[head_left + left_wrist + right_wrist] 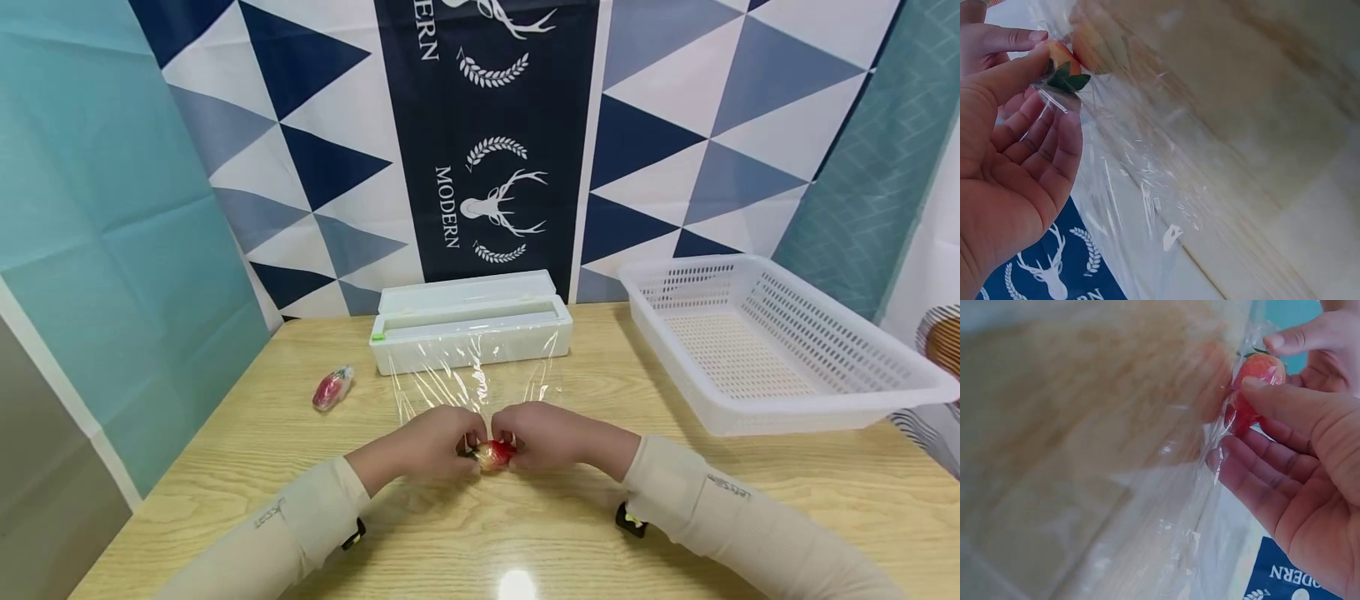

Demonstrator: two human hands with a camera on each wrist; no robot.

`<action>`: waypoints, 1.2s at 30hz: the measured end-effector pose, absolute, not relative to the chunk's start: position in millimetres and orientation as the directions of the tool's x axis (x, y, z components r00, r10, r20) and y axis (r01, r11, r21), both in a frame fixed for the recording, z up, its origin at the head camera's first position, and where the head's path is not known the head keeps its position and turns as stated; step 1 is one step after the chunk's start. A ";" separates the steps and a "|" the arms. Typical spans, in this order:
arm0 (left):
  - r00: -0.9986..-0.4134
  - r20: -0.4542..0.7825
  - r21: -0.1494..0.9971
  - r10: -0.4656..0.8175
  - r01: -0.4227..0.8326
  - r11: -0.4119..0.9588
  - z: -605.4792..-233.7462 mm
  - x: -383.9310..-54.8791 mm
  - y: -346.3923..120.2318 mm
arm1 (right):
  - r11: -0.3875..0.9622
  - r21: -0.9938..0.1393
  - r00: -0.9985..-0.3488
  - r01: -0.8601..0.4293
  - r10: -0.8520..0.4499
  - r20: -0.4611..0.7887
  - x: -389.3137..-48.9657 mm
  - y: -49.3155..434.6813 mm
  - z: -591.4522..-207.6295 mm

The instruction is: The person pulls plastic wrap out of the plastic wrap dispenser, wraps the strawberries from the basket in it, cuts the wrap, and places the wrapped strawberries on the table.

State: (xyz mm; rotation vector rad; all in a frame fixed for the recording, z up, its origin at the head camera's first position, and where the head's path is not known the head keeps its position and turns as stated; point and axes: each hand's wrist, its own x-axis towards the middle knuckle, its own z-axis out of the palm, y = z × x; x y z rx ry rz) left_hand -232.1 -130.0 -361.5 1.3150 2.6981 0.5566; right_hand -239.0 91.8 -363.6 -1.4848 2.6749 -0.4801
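Observation:
Both hands meet over the table at a red and yellowish strawberry (494,455) with green leaves (1067,80). My left hand (433,442) pinches its leafy end between thumb and fingers. My right hand (542,435) pinches the red tip end, thumb on top in the right wrist view, where the strawberry (1264,372) looks glossy under film. Clear cling film (480,379) stretches, creased and shiny, from the strawberry back to a long white dispenser box (471,346) whose lid is raised. Film also lies across the fingers of both hands.
A small red and whitish piece wrapped in film (332,388) lies left of the dispenser. At the right stands a white perforated plastic basket (795,408). Patterned cloth (487,108) hangs behind the wooden table (465,550).

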 end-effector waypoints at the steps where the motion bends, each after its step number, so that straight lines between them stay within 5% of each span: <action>1: -0.621 0.079 0.378 0.780 0.742 0.553 -362.0 -233.7 -130.1 | 0.495 -0.288 -0.541 -0.820 -0.834 0.107 -240.3 91.6 -364.1; 8: -0.630 0.015 0.527 0.777 0.665 0.529 -361.8 -245.6 -134.6 | 0.474 -0.382 -0.540 -0.793 -0.838 0.083 -248.8 95.8 -361.3; 16: -0.656 -0.033 0.553 0.754 0.616 0.560 -363.4 -260.9 -139.3 | 0.443 -0.551 -0.572 -0.707 -0.817 0.076 -265.6 101.5 -364.3; 29: -0.733 0.062 0.462 0.678 0.623 0.631 -365.7 -278.2 -136.2 | 0.530 -0.441 -0.626 -0.724 -0.773 0.099 -285.7 95.6 -360.5; 36: -0.741 0.087 0.449 0.666 0.626 0.638 -365.4 -281.1 -139.9 | 0.532 -0.338 -0.613 -0.776 -0.761 0.211 -285.4 100.6 -350.4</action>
